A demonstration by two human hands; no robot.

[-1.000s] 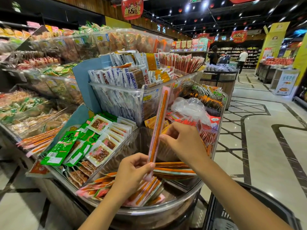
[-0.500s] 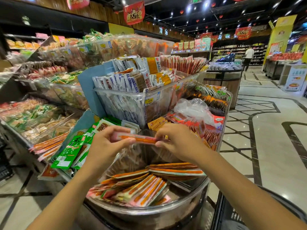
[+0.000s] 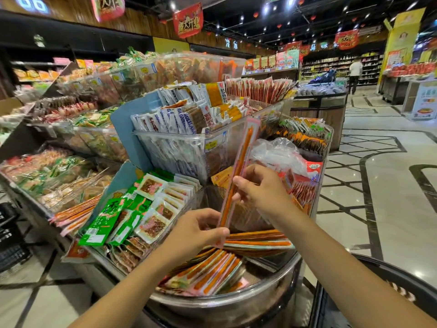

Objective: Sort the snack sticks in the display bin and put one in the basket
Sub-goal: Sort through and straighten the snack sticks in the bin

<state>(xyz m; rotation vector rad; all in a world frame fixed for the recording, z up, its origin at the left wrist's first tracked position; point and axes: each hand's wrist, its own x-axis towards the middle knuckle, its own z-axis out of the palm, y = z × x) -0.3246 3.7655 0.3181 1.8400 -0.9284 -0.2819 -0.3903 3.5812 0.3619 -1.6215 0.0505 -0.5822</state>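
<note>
A long pink-wrapped snack stick (image 3: 241, 162) with an orange core stands nearly upright above the display bin (image 3: 236, 304). My left hand (image 3: 196, 230) pinches its bottom end. Around its middle my right hand (image 3: 257, 188) grips it. Below the hands, several more snack sticks (image 3: 212, 273) lie in two loose piles inside the bin, one fanned toward me and one stacked flat (image 3: 257, 241) at the back. The dark rim of the basket (image 3: 402, 278) shows at the lower right, under my right forearm.
Clear tubs of white packets (image 3: 179, 138) and green and white snack packs (image 3: 132, 209) crowd the shelves left of and behind the bin. Polished floor (image 3: 390, 185) opens to the right. A person (image 3: 354, 74) stands far down the aisle.
The stick went from upright to horizontal between both hands, and now stands upright again. My left hand dropped back to its lower end.
</note>
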